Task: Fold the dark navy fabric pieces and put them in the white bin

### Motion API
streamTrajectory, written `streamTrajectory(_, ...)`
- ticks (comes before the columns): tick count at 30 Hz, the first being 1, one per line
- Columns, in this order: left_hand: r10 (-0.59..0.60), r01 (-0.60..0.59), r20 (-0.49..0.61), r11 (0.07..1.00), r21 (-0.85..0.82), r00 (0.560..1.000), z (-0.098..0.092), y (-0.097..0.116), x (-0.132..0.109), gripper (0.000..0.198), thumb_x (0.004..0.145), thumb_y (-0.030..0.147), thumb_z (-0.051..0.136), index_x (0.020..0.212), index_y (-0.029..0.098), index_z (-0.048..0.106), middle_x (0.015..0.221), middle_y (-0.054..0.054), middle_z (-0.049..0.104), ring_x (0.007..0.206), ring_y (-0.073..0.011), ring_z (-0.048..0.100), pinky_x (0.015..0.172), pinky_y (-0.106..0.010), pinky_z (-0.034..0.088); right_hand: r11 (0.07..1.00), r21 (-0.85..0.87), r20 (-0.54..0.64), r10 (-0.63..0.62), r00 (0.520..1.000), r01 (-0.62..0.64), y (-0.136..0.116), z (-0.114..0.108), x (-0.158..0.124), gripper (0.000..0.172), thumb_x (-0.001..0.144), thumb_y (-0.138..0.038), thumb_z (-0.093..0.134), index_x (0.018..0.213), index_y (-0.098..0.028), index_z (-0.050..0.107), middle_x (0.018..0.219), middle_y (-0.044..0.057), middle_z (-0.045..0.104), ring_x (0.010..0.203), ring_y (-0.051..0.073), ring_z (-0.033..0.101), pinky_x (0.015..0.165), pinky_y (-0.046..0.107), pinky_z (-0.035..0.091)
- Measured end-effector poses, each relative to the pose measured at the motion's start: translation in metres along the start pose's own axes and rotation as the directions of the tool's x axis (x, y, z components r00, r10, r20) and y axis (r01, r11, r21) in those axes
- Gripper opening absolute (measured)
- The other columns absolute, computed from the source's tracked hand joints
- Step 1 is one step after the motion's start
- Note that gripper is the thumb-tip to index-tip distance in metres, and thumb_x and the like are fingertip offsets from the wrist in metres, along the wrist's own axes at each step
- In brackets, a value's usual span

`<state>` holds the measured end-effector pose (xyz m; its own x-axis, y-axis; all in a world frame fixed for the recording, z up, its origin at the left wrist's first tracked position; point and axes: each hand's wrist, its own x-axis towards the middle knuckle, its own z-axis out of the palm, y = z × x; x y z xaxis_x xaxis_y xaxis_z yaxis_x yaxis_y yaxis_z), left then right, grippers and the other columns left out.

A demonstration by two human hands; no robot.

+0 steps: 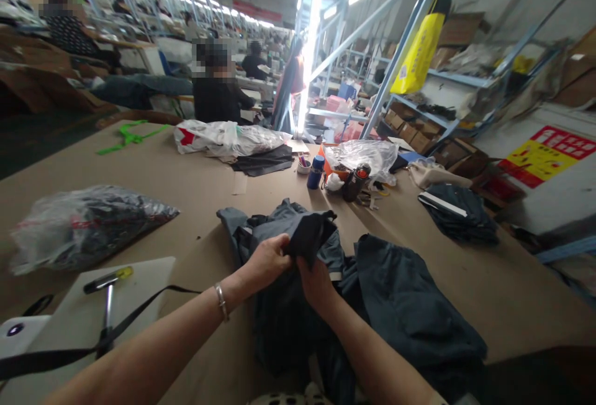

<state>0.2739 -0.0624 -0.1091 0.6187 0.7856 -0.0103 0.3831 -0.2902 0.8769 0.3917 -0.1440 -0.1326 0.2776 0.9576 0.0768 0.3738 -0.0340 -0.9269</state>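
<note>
A dark grey-blue garment [279, 324] lies bunched on the table in front of me. My left hand [270, 260] is closed on a raised edge of it, thumb on top, beside a black inner panel [310, 237]. Just below and to the right, my right hand [316, 284] pinches the same raised part, its fingertips partly hidden by the cloth. Both hands are close together. To the right lies another spread part of dark cloth [410, 299]; I cannot tell whether it belongs to the same garment.
On the left are a hammer [108, 305] on a white board [153, 271] and a plastic-bagged bundle [88, 225]. Further back stand a blue flask [316, 172] and a dark bottle [356, 182]. Folded garments [459, 215] lie at right. People sit working beyond the table.
</note>
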Motion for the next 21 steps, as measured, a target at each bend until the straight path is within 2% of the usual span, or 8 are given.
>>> streamTrajectory(3, -0.056, 0.121, 0.159, 0.892, -0.436, 0.986, -0.010, -0.001, -0.008, 0.025, 0.060, 0.016, 0.062, 0.084, 0.012, 0.065, 0.070, 0.001, 0.064, 0.064, -0.0114, 0.053, 0.061, -0.021, 0.041, 0.996, -0.075, 0.057, -0.050, 0.997, 0.054, -0.004, -0.015, -0.002, 0.024, 0.082, -0.029, 0.047, 0.096, -0.017, 0.062, 0.091, 0.008, 0.065, 0.087, 0.022, 0.058, 0.080, 0.033, 0.045)
streamTrajectory(5, -0.086, 0.261, 0.307, 0.760, -0.594, 0.948, -0.015, 0.013, -0.023, 0.026, 0.058, 0.013, 0.062, 0.083, 0.012, 0.067, 0.069, 0.000, 0.066, 0.063, -0.0116, 0.055, 0.062, -0.021, 0.042, 0.989, -0.128, 0.081, -0.062, 0.995, 0.072, -0.002, -0.035, 0.002, 0.023, 0.081, -0.029, 0.047, 0.090, -0.017, 0.063, 0.084, 0.006, 0.066, 0.078, 0.021, 0.058, 0.072, 0.031, 0.046)
streamTrajectory(9, 0.053, 0.522, 0.621, 0.487, -0.700, 0.782, -0.014, 0.064, -0.066, 0.028, 0.049, 0.004, 0.057, 0.073, 0.010, 0.069, 0.072, -0.005, 0.070, 0.063, -0.0138, 0.060, 0.065, -0.024, 0.047, 0.998, -0.069, -0.015, -0.013, 1.000, 0.012, 0.018, -0.080, 0.015, 0.026, 0.075, -0.033, 0.052, 0.091, -0.018, 0.066, 0.085, 0.006, 0.068, 0.084, 0.023, 0.059, 0.080, 0.034, 0.045)
streamTrajectory(11, 0.117, 0.600, 0.678, 0.377, -0.706, 0.725, -0.009, 0.080, -0.077, 0.030, 0.047, 0.004, 0.055, 0.072, 0.011, 0.069, 0.073, -0.006, 0.070, 0.063, -0.0145, 0.062, 0.066, -0.025, 0.048, 0.998, 0.045, -0.030, 0.038, 0.999, -0.036, 0.028, -0.089, 0.016, 0.035, 0.075, -0.039, 0.049, 0.096, -0.018, 0.066, 0.092, 0.007, 0.068, 0.091, 0.025, 0.059, 0.085, 0.037, 0.044)
streamTrajectory(12, 0.121, 0.611, 0.675, 0.334, -0.718, 0.728, -0.008, 0.082, -0.078, 0.032, 0.046, 0.004, 0.054, 0.073, 0.012, 0.069, 0.072, -0.005, 0.070, 0.062, -0.0147, 0.062, 0.064, -0.026, 0.049, 0.993, 0.102, -0.005, 0.053, 0.999, -0.053, 0.030, -0.088, 0.014, 0.038, 0.075, -0.042, 0.049, 0.098, -0.017, 0.066, 0.095, 0.008, 0.068, 0.093, 0.026, 0.060, 0.086, 0.038, 0.045)
streamTrajectory(15, 0.021, 0.556, 0.585, 0.286, -0.781, 0.811, -0.013, 0.062, -0.061, 0.035, 0.045, 0.003, 0.052, 0.075, 0.015, 0.068, 0.065, -0.003, 0.068, 0.055, -0.0139, 0.060, 0.055, -0.024, 0.047, 0.976, 0.198, 0.102, 0.066, 0.993, -0.086, 0.023, -0.073, 0.001, 0.042, 0.078, -0.048, 0.047, 0.099, -0.018, 0.067, 0.093, 0.008, 0.069, 0.093, 0.027, 0.061, 0.083, 0.040, 0.047)
streamTrajectory(18, -0.126, 0.490, 0.479, 0.360, -0.794, 0.869, -0.031, 0.027, -0.039, 0.032, 0.045, 0.003, 0.052, 0.071, 0.014, 0.067, 0.059, -0.001, 0.065, 0.049, -0.0116, 0.056, 0.049, -0.021, 0.044, 0.958, 0.257, 0.127, 0.098, 0.987, -0.128, 0.003, -0.064, -0.020, 0.052, 0.089, -0.049, 0.026, 0.107, -0.019, 0.065, 0.091, 0.007, 0.069, 0.094, 0.027, 0.062, 0.079, 0.043, 0.048)
streamTrajectory(21, -0.159, 0.482, 0.471, 0.500, -0.719, 0.868, -0.048, 0.013, -0.027, 0.024, 0.046, 0.005, 0.055, 0.065, 0.012, 0.066, 0.058, -0.002, 0.064, 0.049, -0.0111, 0.055, 0.051, -0.021, 0.043, 0.977, 0.183, 0.106, 0.094, 0.990, -0.113, -0.012, -0.071, -0.041, 0.050, 0.094, -0.044, 0.021, 0.118, -0.021, 0.058, 0.098, 0.008, 0.067, 0.097, 0.027, 0.060, 0.079, 0.044, 0.049)
